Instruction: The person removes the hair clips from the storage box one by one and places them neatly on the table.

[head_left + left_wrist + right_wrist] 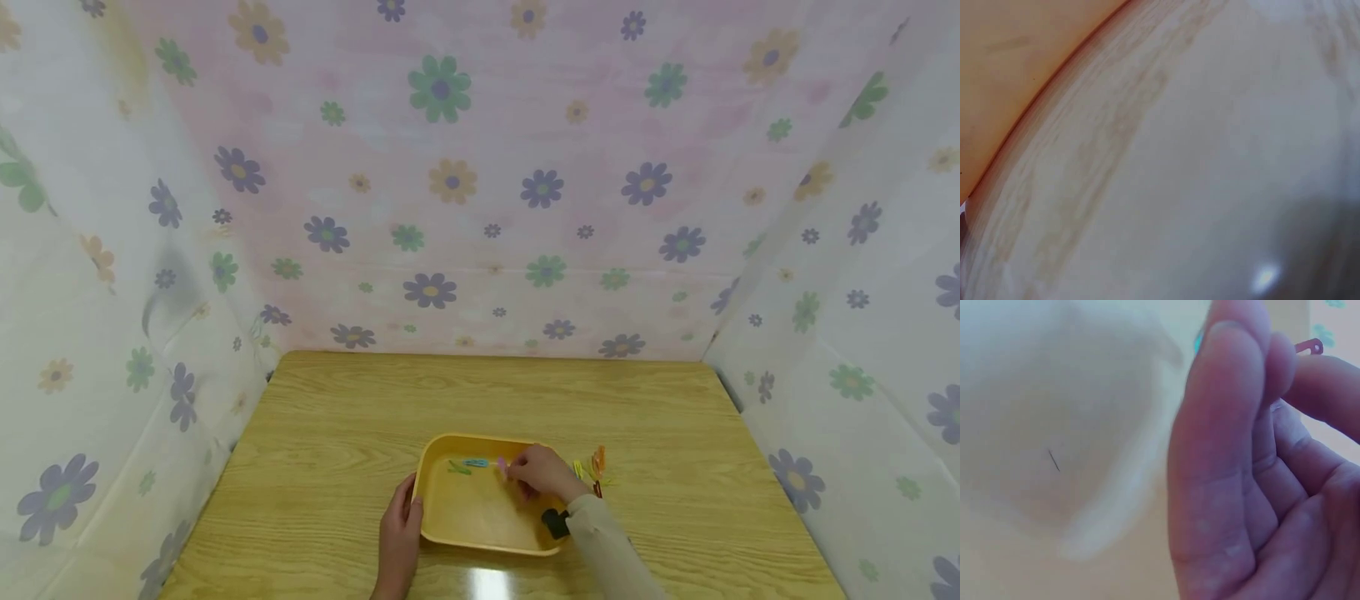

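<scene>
A yellow tray (480,521) rests on the table in the head view. My left hand (400,527) holds its left side, thumb near the rim. Above the tray's back right part, my right hand (543,472) pinches a small pink clip (502,466) between thumb and fingertips. The holed end of a reddish-pink piece (1316,346) sticks out past the fingers in the right wrist view. Inside the tray, a blue clip (476,462) and green clips (459,468) lie left of the pink one. The left wrist view shows the tray's wall but no fingers.
Beyond the tray's right side lie orange clips (598,460), a yellow clip (578,469) and a brown one, partly behind my right wrist. A black wrist device (555,523) hangs over the tray's front right corner. Flowered sheets (487,208) enclose the wooden table (322,433).
</scene>
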{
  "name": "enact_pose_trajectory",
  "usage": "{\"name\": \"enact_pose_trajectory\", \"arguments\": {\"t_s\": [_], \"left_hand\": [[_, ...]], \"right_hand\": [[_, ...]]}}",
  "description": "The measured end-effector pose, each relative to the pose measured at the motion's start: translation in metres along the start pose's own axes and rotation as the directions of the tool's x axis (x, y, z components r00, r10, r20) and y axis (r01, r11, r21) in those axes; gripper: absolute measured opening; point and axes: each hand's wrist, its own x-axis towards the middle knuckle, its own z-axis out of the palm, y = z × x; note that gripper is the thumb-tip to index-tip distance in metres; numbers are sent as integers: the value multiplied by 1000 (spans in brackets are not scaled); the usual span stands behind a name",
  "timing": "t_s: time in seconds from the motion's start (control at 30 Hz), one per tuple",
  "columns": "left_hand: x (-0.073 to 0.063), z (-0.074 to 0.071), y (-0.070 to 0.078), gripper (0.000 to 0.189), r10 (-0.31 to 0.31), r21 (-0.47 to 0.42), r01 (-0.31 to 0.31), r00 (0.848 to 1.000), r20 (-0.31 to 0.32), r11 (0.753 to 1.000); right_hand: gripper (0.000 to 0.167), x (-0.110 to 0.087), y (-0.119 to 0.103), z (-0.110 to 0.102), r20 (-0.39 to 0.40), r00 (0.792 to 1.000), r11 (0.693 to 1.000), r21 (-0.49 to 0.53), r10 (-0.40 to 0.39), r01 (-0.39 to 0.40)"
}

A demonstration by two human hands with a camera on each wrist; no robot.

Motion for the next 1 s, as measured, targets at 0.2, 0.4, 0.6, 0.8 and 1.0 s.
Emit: {"name": "enact_pose_trajectory", "arguments": {"t_s": [0.2,0.4,0.6,0.8,1.0], "left_hand": [[0,0,0,34,6,6,-6,1000,-1,1000],[0,0,0,34,10,2,-10,1000,0,1000],[0,0,-1,32,9,20,-9,1000,-7,1000],[1,0,-1,32,22,37,-21,1000,-18,999],[1,0,-1,35,34,34,-33,999,-15,999]], "right_hand": [[30,-7,-6,-8,-1,1000,1000,5,-29,29],[37,-12,-11,-14,2,999,999,12,-46,46],[37,-18,-18,-18,7,998,997,47,-56,55],[40,-20,-19,-20,9,998,996,65,-67,66],[44,-22,-10,-20,-15,998,996,61,-61,62]]}}
